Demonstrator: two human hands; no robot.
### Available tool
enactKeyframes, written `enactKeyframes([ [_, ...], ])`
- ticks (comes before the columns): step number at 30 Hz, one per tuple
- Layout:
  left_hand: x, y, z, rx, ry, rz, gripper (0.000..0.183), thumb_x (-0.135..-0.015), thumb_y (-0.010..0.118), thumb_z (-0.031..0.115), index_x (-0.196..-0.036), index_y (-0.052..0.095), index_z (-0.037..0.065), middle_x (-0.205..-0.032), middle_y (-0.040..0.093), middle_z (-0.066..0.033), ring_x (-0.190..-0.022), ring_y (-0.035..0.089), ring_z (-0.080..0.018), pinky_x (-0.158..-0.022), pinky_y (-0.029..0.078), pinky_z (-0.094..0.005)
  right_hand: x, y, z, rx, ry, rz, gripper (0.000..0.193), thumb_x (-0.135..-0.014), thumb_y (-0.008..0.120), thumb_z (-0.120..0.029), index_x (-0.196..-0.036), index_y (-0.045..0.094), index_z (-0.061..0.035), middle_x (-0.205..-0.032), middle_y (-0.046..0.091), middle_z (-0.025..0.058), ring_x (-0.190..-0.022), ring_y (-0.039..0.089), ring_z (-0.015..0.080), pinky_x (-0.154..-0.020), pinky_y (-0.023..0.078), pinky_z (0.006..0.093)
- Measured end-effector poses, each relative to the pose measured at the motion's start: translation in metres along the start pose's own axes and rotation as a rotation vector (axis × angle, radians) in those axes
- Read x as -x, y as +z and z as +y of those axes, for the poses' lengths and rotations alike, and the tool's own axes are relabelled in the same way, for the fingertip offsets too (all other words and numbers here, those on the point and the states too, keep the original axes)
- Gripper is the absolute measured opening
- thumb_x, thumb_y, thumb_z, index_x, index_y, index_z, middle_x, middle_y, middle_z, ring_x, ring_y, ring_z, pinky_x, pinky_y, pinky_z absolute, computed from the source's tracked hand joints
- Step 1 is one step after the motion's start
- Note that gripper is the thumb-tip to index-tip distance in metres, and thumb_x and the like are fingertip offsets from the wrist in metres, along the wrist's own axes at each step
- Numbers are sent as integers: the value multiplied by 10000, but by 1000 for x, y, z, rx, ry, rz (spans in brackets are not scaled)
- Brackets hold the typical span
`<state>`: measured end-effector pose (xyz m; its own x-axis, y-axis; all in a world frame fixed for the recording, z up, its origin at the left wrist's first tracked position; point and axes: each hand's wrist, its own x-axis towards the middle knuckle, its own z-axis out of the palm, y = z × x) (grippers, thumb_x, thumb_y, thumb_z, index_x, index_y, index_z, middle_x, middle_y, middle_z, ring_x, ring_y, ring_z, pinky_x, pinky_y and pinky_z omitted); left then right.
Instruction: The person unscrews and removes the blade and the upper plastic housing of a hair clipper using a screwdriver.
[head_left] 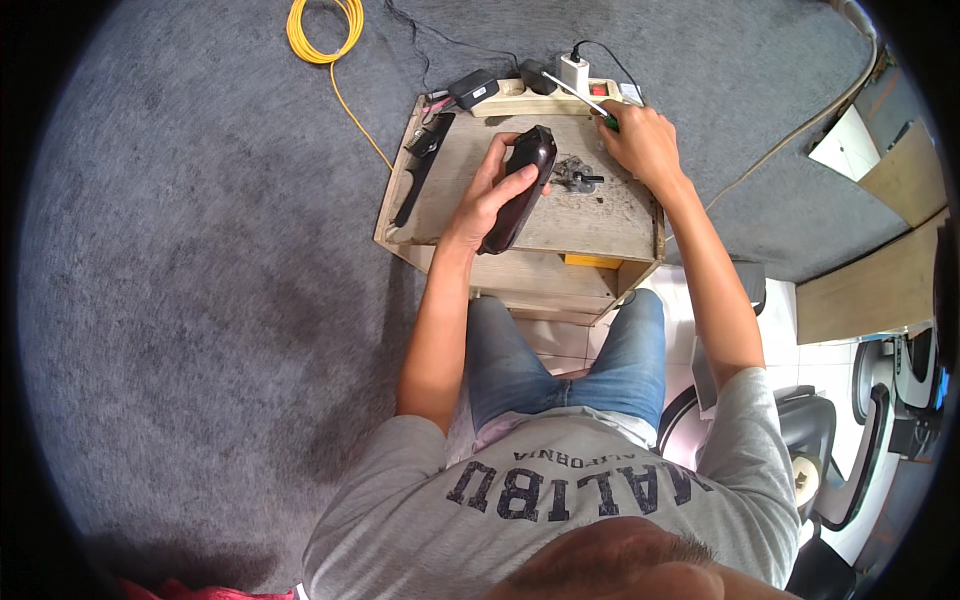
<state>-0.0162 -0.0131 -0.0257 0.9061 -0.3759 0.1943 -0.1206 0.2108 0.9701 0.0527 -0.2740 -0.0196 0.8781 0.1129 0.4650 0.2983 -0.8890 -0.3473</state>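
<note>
My left hand (480, 208) is wrapped round a dark, shiny hair clipper (520, 205), its head end pointing away from me above the small wooden table (460, 160). In my right hand (648, 147), at the table's right side, is a screwdriver (572, 92) with a green handle. Its metal shaft points to the far left, toward the power strip, apart from the clipper. Right of the clipper, small dark and clear parts (588, 181) lie among loose hair clippings (570, 165).
A black comb (422, 175) lies along the table's left edge. The power strip (520, 103) at the far edge bears a black adapter (474, 88) and a white plug (574, 72). A coiled yellow cable (325, 55) hangs or lies at the far left. Salon-like chairs (870, 450) stand at the right.
</note>
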Motion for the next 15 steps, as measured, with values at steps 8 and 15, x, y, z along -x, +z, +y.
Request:
enactKeyframes([
  [8,5,-2,2,-19,-2,-61,614,-930,802,202,-1397,407,146,-1086,620,-50,-976,595,-130,-856,474,-295,-10,13,-5,142,-20,-65,280,-981,732,-355,-1084,839,-119,-952,800,200,-896,787,375,-837,619,519],
  [15,4,2,3,-51,14,-73,718,-884,852,182,-1416,371,161,-1024,588,-2,-914,539,-90,-788,418,-253,-9,8,-9,75,-31,-126,291,-956,740,-352,-1052,841,-97,-925,799,213,-897,787,387,-835,619,516],
])
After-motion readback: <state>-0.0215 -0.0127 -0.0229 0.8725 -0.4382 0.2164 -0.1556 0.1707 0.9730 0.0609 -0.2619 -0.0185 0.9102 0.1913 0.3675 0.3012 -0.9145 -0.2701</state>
